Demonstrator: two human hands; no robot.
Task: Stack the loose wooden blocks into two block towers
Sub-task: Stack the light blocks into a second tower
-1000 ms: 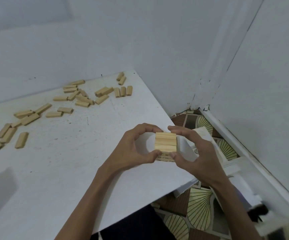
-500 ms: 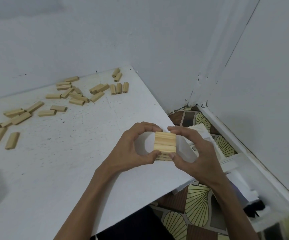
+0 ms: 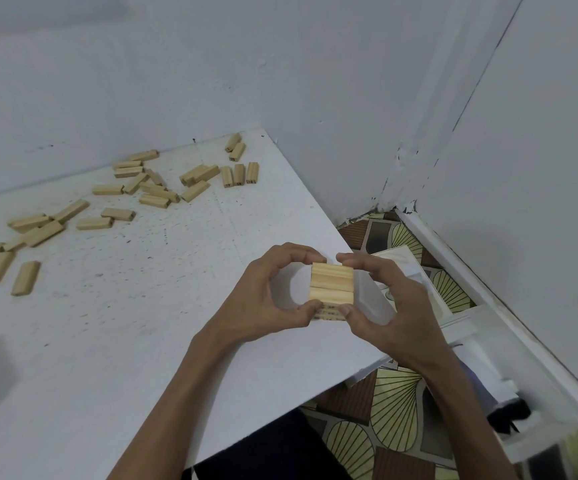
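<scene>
Two hands hold a small block stack at the near right edge of the white bench.

The left hand (image 3: 263,299) and the right hand (image 3: 384,306) grasp the block stack (image 3: 331,289) from both sides, with the fingers on its far top edge and the thumbs pressed on its near side. The top layer shows blocks that lie side by side, and a lower layer with dark marks on the block ends is seen under the thumbs. The stack is close to the right edge of the bench (image 3: 107,358). Many loose blocks (image 3: 149,188) lie flat and scattered at the far left of the bench, near the wall (image 3: 176,81), well apart from the stack. On the right, below the bench, a patterned floor (image 3: 395,410) is seen.
</scene>
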